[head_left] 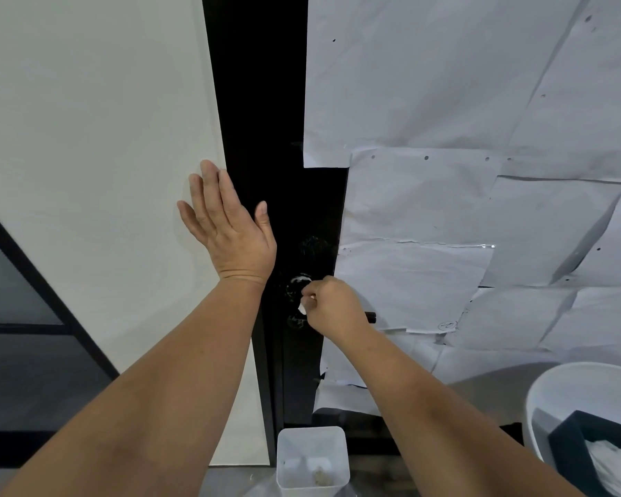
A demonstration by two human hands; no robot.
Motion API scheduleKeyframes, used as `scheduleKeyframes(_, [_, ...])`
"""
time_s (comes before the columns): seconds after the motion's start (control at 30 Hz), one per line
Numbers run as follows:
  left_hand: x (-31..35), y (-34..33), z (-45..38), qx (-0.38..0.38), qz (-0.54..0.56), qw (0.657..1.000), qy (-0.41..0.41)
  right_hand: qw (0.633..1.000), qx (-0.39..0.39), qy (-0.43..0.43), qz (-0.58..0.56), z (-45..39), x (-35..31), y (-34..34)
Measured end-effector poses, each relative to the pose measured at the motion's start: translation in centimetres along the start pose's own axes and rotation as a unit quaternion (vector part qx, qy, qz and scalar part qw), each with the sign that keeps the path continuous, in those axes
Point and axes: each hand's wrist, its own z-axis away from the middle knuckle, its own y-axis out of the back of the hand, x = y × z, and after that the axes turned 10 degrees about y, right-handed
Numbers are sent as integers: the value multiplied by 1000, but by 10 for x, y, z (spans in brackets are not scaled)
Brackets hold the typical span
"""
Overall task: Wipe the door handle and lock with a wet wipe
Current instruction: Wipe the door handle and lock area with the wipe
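**Small wipe on a dark lock: slips and missed spots are the risks**

The tall black door runs down the centre of the frame, between a pale cream wall panel on the left and creased white paper sheets taped over the right side. Its black door handle juts out at mid-right, mostly hidden behind the right hand, and the dark round lock fittings sit just left of that hand's knuckles, hard to make out against the door

Likely trouble, largest first: the door could swing under pressure if the left hand, lying flat with fingers spread across the wall panel and the door's edge, gives too little bracing. The handle could go uncleaned, since the work now sits on the lock. The small white wet wipe, pinched in the right hand's curled fingers, could slip free or bunch up, leaving streaks

The wipe touches the lock area, well below the left hand's palm. A clear plastic bin stands at bottom centre
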Motion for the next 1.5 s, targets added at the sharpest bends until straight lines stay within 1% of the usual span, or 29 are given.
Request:
scheduleKeyframes(0.07, [0, 0, 0, 2, 0, 1000, 0, 1000, 7, 19, 21, 1, -4, -3])
scheduleKeyframes(0.13, [0, 0, 0, 1, -1, 1000, 1, 999, -7, 26, 43, 2, -4, -7])
scheduleKeyframes(0.23, [-1, 0, 0, 2, -4, 1000, 0, 994, -54, 61, 67, 2, 1, 0])
scheduleKeyframes(0.27, [0, 1, 0, 2, -5, 1000, -1, 992, -70, 53, 86, 4, 0, 8])
scheduleKeyframes(0.37, [1, 1, 0, -1, -1, 1000, -1, 992, -56, 28, 109, 7, 1, 23])
scheduleKeyframes(0.4, [0, 1, 0, 0, -2, 1000, -2, 993, -49, 34, 101, 7, -1, 20])
scheduleKeyframes(0.47, [-1, 0, 0, 2, -5, 1000, -3, 992, -30, 74, 102, 9, -3, 7])
scheduleKeyframes(0.53, [-1, 0, 0, 2, -6, 1000, -2, 991, -43, 83, 99, 14, -4, 0])
scheduleKeyframes(0.63, [-1, -1, 1, 3, -4, 1000, -4, 992, -29, 81, 92, 20, 2, 6])
scheduleKeyframes(0.73, [-1, -1, 0, 4, -7, 1000, -5, 991, -60, 49, 110, 17, 8, 16])
scheduleKeyframes(0.8, [0, 0, 0, 4, -11, 1000, -3, 991, -64, 39, 113, 14, 4, 17])
scheduleKeyframes(0.9, [1, 1, -1, 2, -16, 1000, -1, 996, -16, 66, 55, 12, -8, 10])
scheduleKeyframes(1.0, [-1, 3, 2, -12, -21, 1000, -1, 995, -10, 81, 53, 16, -9, 5])
scheduleKeyframes(1.1, [-7, 7, 13, -41, -39, 998, -10, 997, -26, 44, 58, 15, 2, 13])
scheduleKeyframes(1.17, [-11, 9, 19, -63, -46, 997, -11, 998, -11, 25, 49, 12, 4, 17])
scheduleKeyframes(1.23, [-12, 10, 20, -75, -54, 996, -13, 998, -1, 46, 32, 9, -2, 15])
scheduleKeyframes(1.33, [-11, 12, 19, -83, -63, 994, -16, 994, -20, 101, 40, 9, -16, 4])
scheduleKeyframes(1.4, [-12, 13, 19, -86, -68, 994, -20, 993, -20, 105, 46, 13, -19, 2])
scheduleKeyframes(1.5, [-12, 14, 19, -94, -72, 993, -21, 995, -17, 81, 62, 17, -9, 11])
